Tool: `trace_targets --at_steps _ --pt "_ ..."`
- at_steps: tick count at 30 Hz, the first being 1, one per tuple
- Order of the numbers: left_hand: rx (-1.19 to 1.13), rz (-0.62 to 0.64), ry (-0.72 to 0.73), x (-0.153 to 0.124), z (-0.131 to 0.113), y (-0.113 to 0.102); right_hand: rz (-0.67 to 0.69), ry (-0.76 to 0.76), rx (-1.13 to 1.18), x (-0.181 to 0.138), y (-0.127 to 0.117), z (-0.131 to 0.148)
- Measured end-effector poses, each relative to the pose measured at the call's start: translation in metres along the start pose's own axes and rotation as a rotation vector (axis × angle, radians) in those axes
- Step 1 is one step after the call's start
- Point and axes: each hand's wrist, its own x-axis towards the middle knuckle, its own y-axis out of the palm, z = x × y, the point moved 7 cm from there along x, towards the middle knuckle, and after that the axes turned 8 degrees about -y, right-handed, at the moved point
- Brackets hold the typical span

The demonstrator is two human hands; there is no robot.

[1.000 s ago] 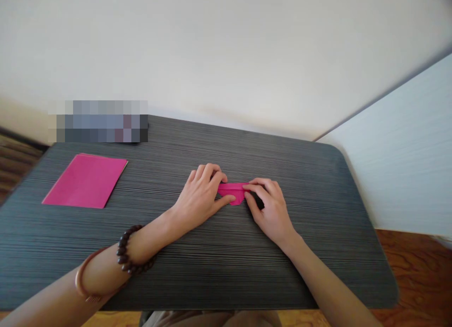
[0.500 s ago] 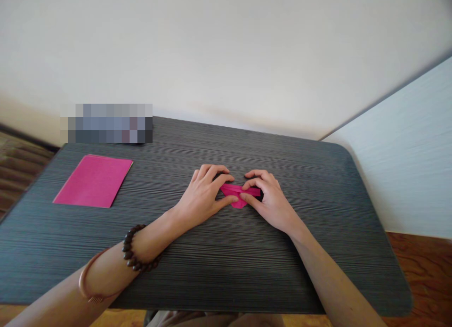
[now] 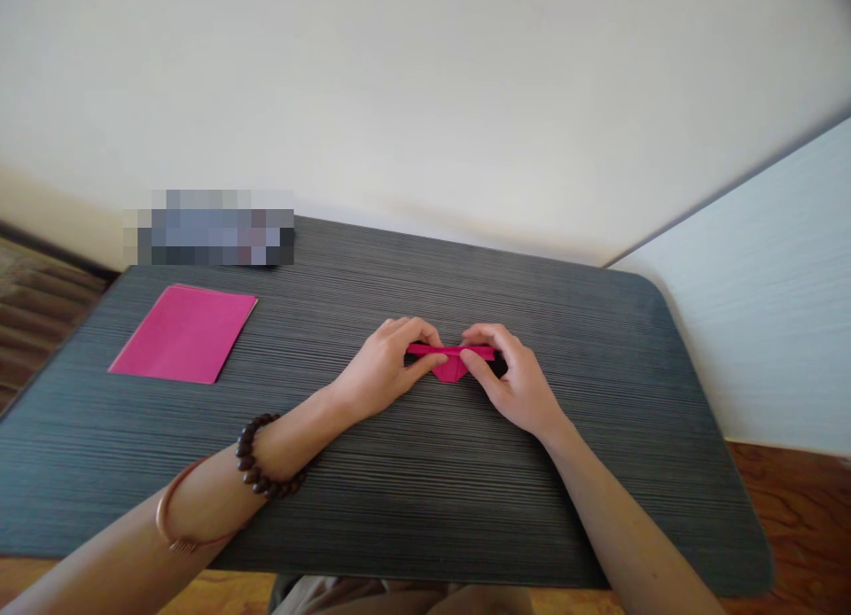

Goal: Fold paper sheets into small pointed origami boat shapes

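Note:
Between my two hands is a small piece of folded pink paper (image 3: 450, 368), with a narrow strip along its far side and a tapered flap pointing toward me. My left hand (image 3: 382, 367) pinches its left part, thumb on the near side and fingers curled over the far side. On the right part, my right hand (image 3: 515, 376) grips it the same way, its thumb close to the middle. Fingertips hide some of the far edge. A dark beaded bracelet (image 3: 247, 460) and a copper-coloured bangle (image 3: 163, 513) circle my left forearm.
A stack of square pink paper sheets (image 3: 186, 336) lies on the left of the dark wood-grain table (image 3: 412, 482). Behind it, at the far left edge, is a pixelated object (image 3: 213, 234). A pale wall (image 3: 425, 92) borders the back, and a white panel (image 3: 764, 287) stands at the right.
The folded paper's far strip now lies straighter and more level across both hands. My fingers have closed more tightly along it, and my left fingers have come down over its edge. The view has shifted slightly.

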Motion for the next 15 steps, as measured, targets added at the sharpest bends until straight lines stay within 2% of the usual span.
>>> trace_targets --at_steps 7,15 --pt "-0.173 0.061 -0.125 -0.0004 0.0035 -0.0004 -0.071 0.038 0.156 -0.0017 -0.0044 -0.0037" --pt "-0.265 0.103 -0.185 0.0016 0.0029 -0.0014 -0.116 0.050 0.200 -0.0022 -0.0071 -0.0051"
